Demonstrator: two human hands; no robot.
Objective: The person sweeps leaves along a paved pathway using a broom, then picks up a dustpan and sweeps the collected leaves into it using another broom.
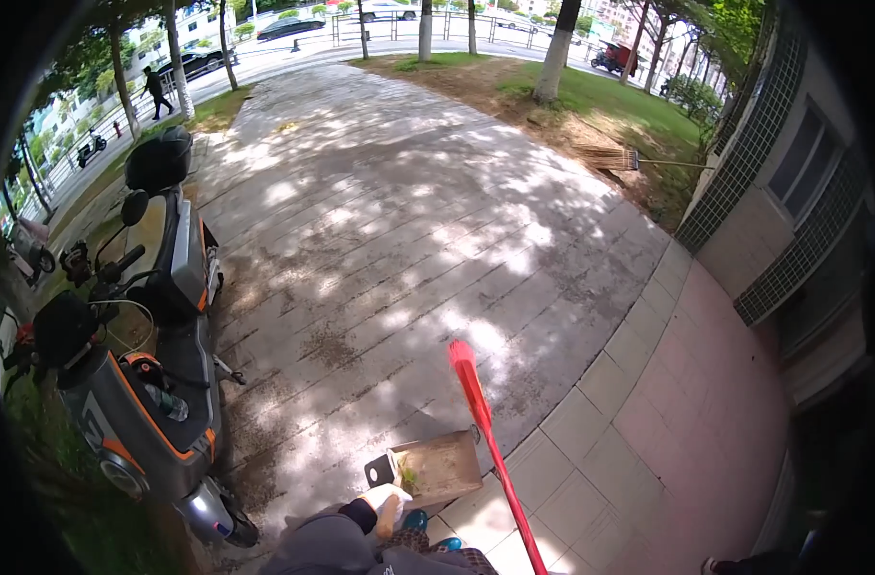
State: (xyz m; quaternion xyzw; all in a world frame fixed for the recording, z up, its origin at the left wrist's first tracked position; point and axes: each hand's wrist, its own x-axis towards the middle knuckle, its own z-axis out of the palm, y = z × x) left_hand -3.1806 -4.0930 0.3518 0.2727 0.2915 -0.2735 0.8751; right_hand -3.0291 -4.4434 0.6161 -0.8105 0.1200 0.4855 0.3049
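Note:
My left hand (384, 497), in a white work glove, is closed around the wooden handle (387, 520) of a scoop-like dustpan (443, 466). A few green leaves (409, 477) lie in the pan, beside a black plate (378, 471) with a hole at its left end. To the right of the pan, a red broom (496, 453) slants up from the bottom of the picture, its bristle end (463, 353) over the paving. My right hand is out of view, so its hold on the broom cannot be seen. My teal shoes (416, 519) show below the pan.
A grey and orange electric scooter (182, 381) stands close on the left. Grey paving (380, 237) runs ahead, bordered on the right by pale kerb tiles (603, 374) and a building wall (750, 244). A bamboo broom (610, 158) lies near a tree (556, 57); a person (155, 92) walks far left.

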